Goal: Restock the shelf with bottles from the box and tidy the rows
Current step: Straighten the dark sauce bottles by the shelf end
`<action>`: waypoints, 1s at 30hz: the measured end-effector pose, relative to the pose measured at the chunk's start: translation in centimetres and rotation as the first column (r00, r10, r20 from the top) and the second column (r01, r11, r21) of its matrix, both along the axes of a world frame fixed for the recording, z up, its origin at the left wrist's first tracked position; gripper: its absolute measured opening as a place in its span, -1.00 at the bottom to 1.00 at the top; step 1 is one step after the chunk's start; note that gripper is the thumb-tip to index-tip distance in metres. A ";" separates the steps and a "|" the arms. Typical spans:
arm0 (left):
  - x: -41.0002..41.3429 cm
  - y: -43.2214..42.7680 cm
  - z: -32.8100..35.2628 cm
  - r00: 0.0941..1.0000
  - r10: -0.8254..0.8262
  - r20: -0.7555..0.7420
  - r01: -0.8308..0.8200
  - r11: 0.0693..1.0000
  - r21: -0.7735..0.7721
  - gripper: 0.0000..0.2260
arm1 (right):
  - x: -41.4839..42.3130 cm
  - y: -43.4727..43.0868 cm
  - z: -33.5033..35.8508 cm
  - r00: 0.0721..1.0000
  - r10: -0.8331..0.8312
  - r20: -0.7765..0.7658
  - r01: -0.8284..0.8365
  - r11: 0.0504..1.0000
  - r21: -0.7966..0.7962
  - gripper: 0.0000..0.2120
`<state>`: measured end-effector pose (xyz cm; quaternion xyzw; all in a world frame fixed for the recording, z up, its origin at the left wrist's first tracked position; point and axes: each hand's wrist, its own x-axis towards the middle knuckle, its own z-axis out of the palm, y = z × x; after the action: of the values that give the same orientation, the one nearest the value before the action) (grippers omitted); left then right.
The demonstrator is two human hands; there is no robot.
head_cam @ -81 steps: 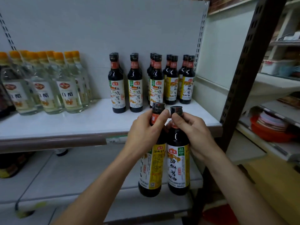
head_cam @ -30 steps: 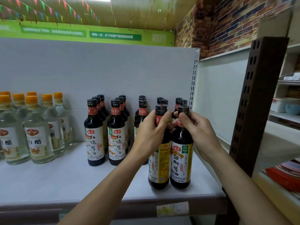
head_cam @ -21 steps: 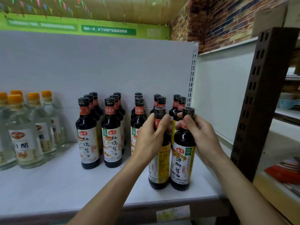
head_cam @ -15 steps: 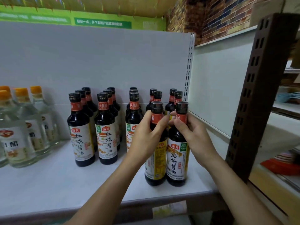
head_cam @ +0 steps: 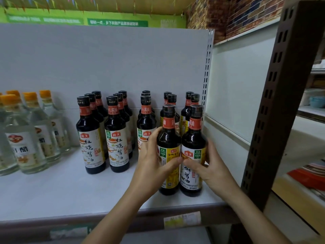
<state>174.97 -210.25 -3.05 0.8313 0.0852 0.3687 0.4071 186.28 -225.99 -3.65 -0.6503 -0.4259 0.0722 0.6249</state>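
Both hands have slid down from the bottle necks to the labelled bodies — the left hand wraps the left soy bottle, the right hand the right soy bottle. The two stand upright and touching on the shelf, front right — just before the yellow-label rows.

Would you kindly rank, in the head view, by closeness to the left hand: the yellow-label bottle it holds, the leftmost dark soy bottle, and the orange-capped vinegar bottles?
1. yellow-label bottle, in the left hand.
2. leftmost dark soy bottle, mid-shelf.
3. orange-capped vinegar bottles, far left.
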 end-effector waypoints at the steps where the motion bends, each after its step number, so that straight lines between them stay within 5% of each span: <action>1: 0.1 0.1 -0.3 1.000 -0.001 -0.003 0.001 1.000 -0.018 -0.17 | 0.1 -0.1 -0.5 1.000 -0.004 -0.026 0.004 1.000 -0.031 -0.25; 8: -0.3 -0.3 -1.7 1.000 0.000 -0.006 -0.001 0.990 -0.142 -0.28 | 0.1 -0.5 -2.8 0.996 -0.090 -0.013 0.086 0.979 -0.185 -0.35; 14: -1.0 0.7 -1.4 0.982 -0.181 -0.048 0.159 0.942 -0.297 -0.50 | 0.6 -1.3 -2.4 0.992 -0.122 -0.040 0.112 0.973 -0.200 -0.35; 21: 0.1 -1.0 -2.8 0.996 -0.030 -0.084 0.016 0.986 -0.165 -0.25 | 0.8 -1.5 -2.8 0.993 -0.113 -0.022 0.108 0.979 -0.171 -0.46; 30: -0.4 -0.4 -3.7 0.982 -0.177 -0.072 0.155 0.956 -0.248 -0.46 | 0.9 -1.6 -3.6 0.989 -0.141 0.033 0.145 0.976 -0.163 -0.46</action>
<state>174.61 -210.64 -6.71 0.7961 0.0781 0.2809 0.5303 187.21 -227.55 -7.27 -0.7294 -0.3771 0.0551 0.5681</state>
